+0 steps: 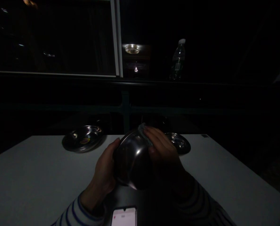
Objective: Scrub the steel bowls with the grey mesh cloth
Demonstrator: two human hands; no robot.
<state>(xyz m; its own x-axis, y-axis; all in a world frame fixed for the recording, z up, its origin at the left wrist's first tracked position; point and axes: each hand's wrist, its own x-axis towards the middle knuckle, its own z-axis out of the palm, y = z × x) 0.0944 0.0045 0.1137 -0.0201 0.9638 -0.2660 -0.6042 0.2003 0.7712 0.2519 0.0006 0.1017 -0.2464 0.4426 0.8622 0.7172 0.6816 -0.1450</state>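
A shiny metal bowl (132, 160) is held tilted above the table, its rounded outside toward me. My left hand (104, 166) is closed on the bowl's left side, thumb up near the rim. On the upper right of the bowl, my right hand (163, 147) presses a greyish-green cloth (142, 128) against the metal with its fingers. Much of the cloth and the right palm is hidden or in deep shadow.
Stacked metal plates (82, 139) with a yellow sticker lie at the back left of the white table (48, 175). Another metal dish (181, 144) sits behind my right hand. A lit phone (124, 216) is at the front edge; a plastic bottle (178, 59) stands beyond the table.
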